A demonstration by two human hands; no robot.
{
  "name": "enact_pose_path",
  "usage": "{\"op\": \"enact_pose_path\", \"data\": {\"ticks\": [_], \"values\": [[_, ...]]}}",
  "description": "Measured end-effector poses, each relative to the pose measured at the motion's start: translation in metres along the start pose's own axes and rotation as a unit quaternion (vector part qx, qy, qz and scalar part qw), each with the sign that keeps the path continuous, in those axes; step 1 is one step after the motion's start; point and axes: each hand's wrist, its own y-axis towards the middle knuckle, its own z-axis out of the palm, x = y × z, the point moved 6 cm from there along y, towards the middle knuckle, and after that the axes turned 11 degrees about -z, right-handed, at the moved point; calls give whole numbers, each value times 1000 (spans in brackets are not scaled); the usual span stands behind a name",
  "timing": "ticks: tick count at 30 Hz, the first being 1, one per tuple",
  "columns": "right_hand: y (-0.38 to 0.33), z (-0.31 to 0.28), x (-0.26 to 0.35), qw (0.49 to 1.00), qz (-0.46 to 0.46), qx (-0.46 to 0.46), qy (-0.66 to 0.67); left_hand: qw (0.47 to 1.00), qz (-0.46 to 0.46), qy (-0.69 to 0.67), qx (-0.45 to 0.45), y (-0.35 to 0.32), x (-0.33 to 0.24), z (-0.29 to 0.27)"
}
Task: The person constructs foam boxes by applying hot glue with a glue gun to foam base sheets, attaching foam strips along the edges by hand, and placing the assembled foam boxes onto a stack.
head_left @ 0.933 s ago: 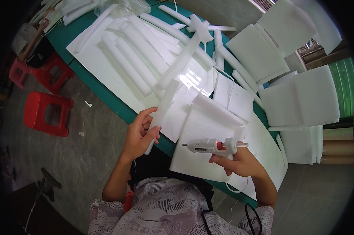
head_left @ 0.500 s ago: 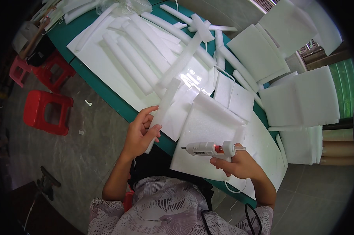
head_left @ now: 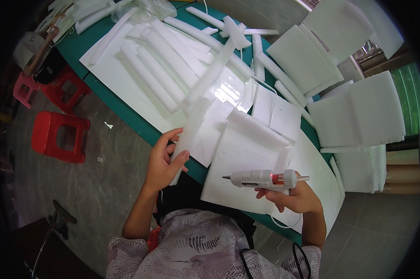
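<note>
My left hand (head_left: 163, 160) grips the near end of a long white foam strip (head_left: 205, 86) that runs away from me over the green table (head_left: 126, 114). My right hand (head_left: 291, 197) holds a white hot glue gun (head_left: 261, 178), its nozzle pointing left over a square white foam sheet (head_left: 240, 156) that overhangs the table's near edge. The gun's tip is a short way to the right of my left hand and touches nothing.
Several long foam strips (head_left: 154, 69) lie on a white panel at the far left. Stacks of square foam pads (head_left: 359, 111) fill the right side. Two red plastic stools (head_left: 59, 135) stand on the grey floor to the left. A cord (head_left: 303, 258) hangs by my right arm.
The glue gun in my right hand has shifted slightly, staying over the foam sheet. My left hand keeps its grip on the strip's end, almost unmoved.
</note>
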Motion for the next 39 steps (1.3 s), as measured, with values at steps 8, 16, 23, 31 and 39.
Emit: {"op": "enact_pose_path", "data": {"ticks": [8, 16, 23, 31, 39], "values": [[-35, -32, -16, 976, -131, -95, 143, 963, 68, 246, -92, -21, -37, 17], [-63, -58, -1, 956, -155, -186, 163, 900, 88, 425, -35, -28, -57, 74], [-67, -68, 2, 948, -188, -183, 182, 870, 125, 476, -36, -26, -48, 97], [-63, -76, 3, 967, -162, -168, 102, 845, 107, 524, -31, -27, -41, 106], [-63, -75, 4, 977, -123, -161, 61, 846, 105, 522, -35, -27, -36, 107]]}}
